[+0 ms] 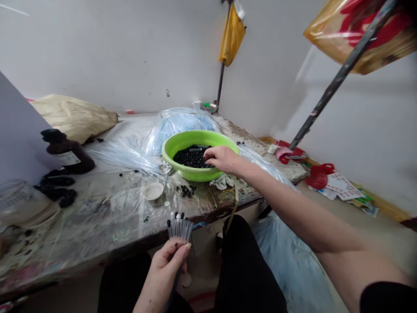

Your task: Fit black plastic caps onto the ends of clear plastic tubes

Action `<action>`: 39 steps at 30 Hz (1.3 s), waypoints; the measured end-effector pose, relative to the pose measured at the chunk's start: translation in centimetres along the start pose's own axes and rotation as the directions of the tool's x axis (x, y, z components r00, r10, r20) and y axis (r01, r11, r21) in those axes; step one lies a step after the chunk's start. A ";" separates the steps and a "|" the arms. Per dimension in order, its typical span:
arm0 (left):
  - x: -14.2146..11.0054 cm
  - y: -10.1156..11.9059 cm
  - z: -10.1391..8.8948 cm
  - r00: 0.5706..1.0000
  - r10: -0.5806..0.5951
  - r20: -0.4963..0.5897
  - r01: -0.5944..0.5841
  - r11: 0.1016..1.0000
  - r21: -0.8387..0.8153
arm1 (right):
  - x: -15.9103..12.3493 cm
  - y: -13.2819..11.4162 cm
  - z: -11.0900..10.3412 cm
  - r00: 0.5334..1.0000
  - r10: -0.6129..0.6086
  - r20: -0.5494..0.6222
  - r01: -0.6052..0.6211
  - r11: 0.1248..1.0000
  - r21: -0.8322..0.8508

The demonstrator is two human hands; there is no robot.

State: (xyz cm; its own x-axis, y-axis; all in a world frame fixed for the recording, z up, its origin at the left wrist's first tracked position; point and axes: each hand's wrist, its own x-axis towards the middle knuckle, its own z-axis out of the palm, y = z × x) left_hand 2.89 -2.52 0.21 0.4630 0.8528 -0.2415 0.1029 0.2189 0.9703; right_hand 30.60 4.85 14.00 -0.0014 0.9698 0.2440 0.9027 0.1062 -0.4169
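My left hand (167, 265) is closed around a bundle of thin clear plastic tubes (180, 228), held upright in front of the table edge. Some tube tops carry small black caps and a few carry white ones. My right hand (221, 158) reaches over the near right rim of a lime-green basin (200, 174). Its fingers are bent together at the small black pieces (189, 158) heaped inside; what they pinch, if anything, is hidden. A short clear tube (196, 150) seems to lie on top of the black heap.
Behind the basin lies a large pile of clear tubes (185, 119), with more tubes (130, 154) to its left. A white lid (153, 191) and loose black pieces (186, 190) sit nearer. A dark bottle (68, 152) and a clear jar (26, 204) stand left.
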 end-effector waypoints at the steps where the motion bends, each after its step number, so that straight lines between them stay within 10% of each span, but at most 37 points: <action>1: -0.1 0.0 -0.1 1.000 -0.003 -0.002 0.003 1.000 -0.003 | -0.1 -0.6 0.6 1.000 -0.026 0.007 0.026 0.998 0.059; 7: -0.5 0.0 -0.8 0.998 -0.019 -0.065 0.015 0.998 -0.062 | -2.8 -4.6 5.8 0.961 -0.122 0.246 0.097 0.989 0.113; 15: -0.9 0.2 -0.6 0.995 -0.065 -0.081 0.054 0.989 -0.136 | -2.9 -2.4 11.6 0.988 0.088 0.125 -0.054 0.967 -0.251; 26: -1.1 -0.6 -0.8 0.994 -0.052 -0.091 0.038 0.988 -0.147 | -1.9 -2.4 14.4 0.993 0.102 0.056 -0.082 0.956 -0.282; 39: -0.9 -0.8 -1.5 0.986 -0.048 -0.158 0.015 0.979 -0.203 | -5.3 -1.5 12.4 1.000 0.001 0.019 0.001 0.995 -0.104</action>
State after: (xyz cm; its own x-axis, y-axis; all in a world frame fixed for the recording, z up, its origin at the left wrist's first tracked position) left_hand 1.07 -2.71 -0.41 0.3127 0.9055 -0.2869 -0.0711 0.3235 0.9435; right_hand 23.88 2.27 2.44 -0.0085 0.9740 0.2263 0.9427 0.0832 -0.3230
